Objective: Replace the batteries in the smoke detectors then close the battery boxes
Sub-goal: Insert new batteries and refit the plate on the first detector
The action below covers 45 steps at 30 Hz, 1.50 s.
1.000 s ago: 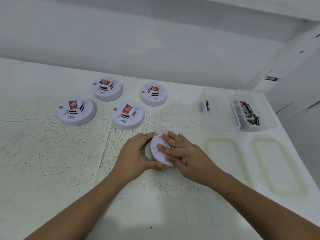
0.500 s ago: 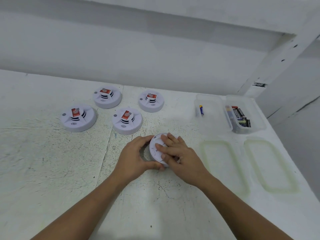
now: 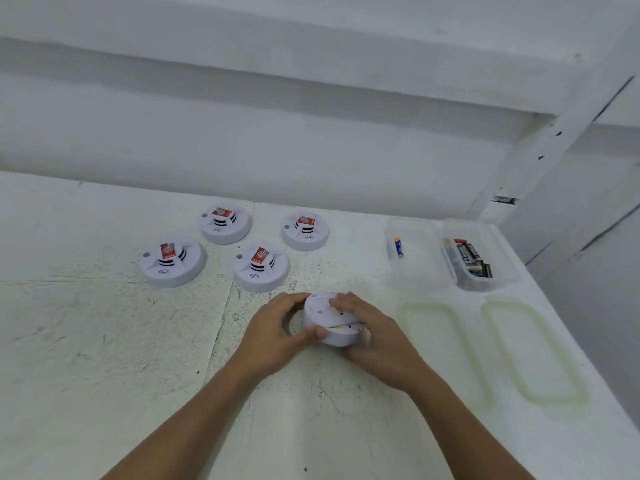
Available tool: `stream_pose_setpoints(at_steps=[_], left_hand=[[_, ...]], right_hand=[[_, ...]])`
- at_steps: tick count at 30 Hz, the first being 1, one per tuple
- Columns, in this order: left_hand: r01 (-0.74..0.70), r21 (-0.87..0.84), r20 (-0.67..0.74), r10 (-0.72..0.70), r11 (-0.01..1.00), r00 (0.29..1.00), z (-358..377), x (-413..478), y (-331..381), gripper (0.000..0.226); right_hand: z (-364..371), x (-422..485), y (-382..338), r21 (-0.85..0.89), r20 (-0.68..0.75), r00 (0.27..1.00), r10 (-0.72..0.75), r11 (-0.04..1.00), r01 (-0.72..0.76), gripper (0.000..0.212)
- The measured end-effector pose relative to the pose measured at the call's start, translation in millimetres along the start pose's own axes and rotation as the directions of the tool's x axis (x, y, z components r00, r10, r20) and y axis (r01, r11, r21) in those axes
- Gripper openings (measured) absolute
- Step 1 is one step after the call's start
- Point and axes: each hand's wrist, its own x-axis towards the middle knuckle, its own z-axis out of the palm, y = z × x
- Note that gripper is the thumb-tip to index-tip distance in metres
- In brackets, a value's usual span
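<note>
Smoke detector (image 3: 341, 336) base-up, cover (image 3: 320, 306) tilted ajar, left hand (image 3: 273, 336), right hand (image 3: 377, 337) gripping

Right hand (image 3: 375, 336) hides part of the detector (image 3: 320, 311) — battery labels (image 3: 468, 255) seemingly illegible

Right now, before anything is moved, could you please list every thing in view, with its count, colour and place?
white round plastic smoke detectors with red labels: 4, white, far left-middle of the table, apart.
white round smoke detector held upside down: 1, white, near middle, a gap shows under its cover.
clear plastic boxes: 2, transparent, far right, side by side.
blue and yellow battery: 1, in the left box.
dark batteries: several, mostly black, in the right box.
clear flat lids with yellowish rims: 2, flat before the boxes.
white scratched table: 1, under everything.
left hand: 1, grips the held detector's left side.
right hand: 1, grips its right side.
</note>
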Motion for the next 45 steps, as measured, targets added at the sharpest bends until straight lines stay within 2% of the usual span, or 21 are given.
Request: stream_pose_setpoints(at_steps=[4, 8, 12, 15, 17, 20, 23, 34, 45], left_hand=[[-0.040, 0.003, -0.013, 0.040, 0.999, 0.999, -2.2, -4.9, 4.6, 0.057], [0.021, -0.166, 0.005, -0.021, 0.986, 1.000, -2.2, -7.7, 7.4, 0.036], [0.092, -0.298, -0.027, -0.105, 0.950, 0.994, 0.0, -6.9, -0.8, 0.044], [0.095, -0.380, -0.087, -0.137, 0.920, 0.987, -0.4, -7.7, -2.2, 0.040], [0.059, -0.345, -0.134, -0.111, 0.937, 0.985, -0.4, -9.1, -0.7, 0.035], [0.011, -0.286, -0.197, -0.070, 0.958, 0.978, -0.8, -11.4, 1.1, 0.027], [0.014, -0.233, -0.230, -0.069, 0.972, 0.971, -1.5, -13.8, 3.4, 0.039], [-0.033, -0.197, -0.240, -0.015, 0.980, 0.971, -2.1, -15.5, 2.0, 0.041], [-0.031, -0.245, -0.220, -0.024, 0.969, 0.975, -2.8, -14.8, -1.5, 0.041]], right_hand=[[-11.2, 2.4, -8.4, 0.285, -0.057, 0.995, 0.082, 0.957, -0.062, 0.047], [-12.4, 8.0, -20.8, 0.615, -0.075, 0.978, 0.196, 0.781, -0.110, 0.031], [-0.2, 15.4, -23.3, 0.733, -0.056, 0.968, 0.243, 0.669, -0.126, 0.030], [13.5, 21.1, -20.1, 0.773, -0.083, 0.949, 0.304, 0.621, -0.131, 0.027], [21.8, 23.1, -18.2, 0.779, -0.117, 0.935, 0.334, 0.614, -0.122, 0.027], [29.0, 22.4, -16.9, 0.736, -0.174, 0.942, 0.286, 0.674, -0.069, 0.028], [30.7, 17.2, -15.6, 0.728, -0.193, 0.954, 0.231, 0.685, -0.019, 0.031], [30.8, 11.4, -7.6, 0.778, -0.193, 0.938, 0.290, 0.628, -0.034, 0.030], [33.1, 11.9, -5.4, 0.770, -0.195, 0.931, 0.309, 0.636, -0.050, 0.030]])
